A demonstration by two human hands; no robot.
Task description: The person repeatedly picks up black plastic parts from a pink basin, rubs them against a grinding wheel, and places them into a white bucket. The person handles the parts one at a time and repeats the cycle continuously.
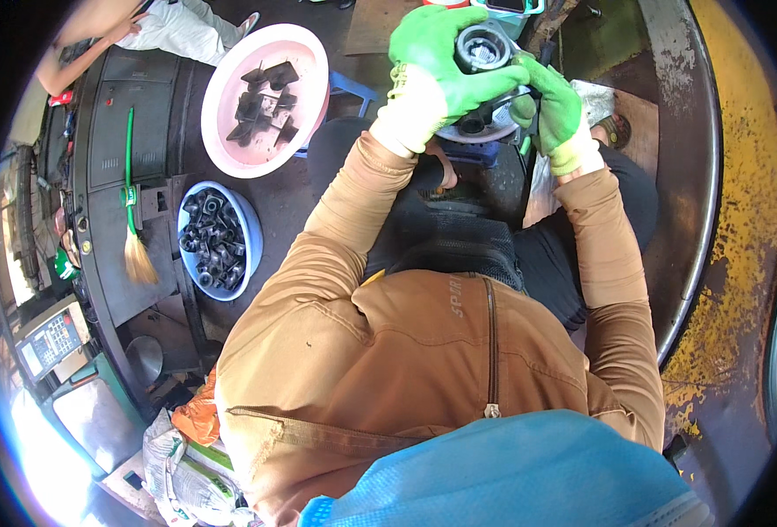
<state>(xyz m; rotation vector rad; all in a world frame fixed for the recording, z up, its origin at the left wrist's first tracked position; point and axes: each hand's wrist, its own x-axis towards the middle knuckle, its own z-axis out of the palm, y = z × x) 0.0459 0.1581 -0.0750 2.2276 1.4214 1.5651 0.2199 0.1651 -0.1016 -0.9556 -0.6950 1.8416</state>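
Observation:
Both my hands wear green gloves with pale cuffs, held up at the top of the view. My left hand (432,75) is wrapped round a dark cylindrical fitting (483,47), whose ringed round opening points up toward me. At the fitting's right side, my right hand (553,104) has its fingers bent in and its fingertips close against the part. What those right fingers pinch, if anything, is hidden. Below the hands a pale basin (476,133) shows in part, with dark pieces in it, mostly covered by the gloves.
Left of my arms, a pink basin (215,132) holds several dark angular pieces. Nearer me, a blue basin (250,211) is heaped with black fittings. A green-handled broom (130,193) leans by grey cabinets. A person's arm (77,66) shows upper left. A worn yellow metal surface (740,220) runs along the right.

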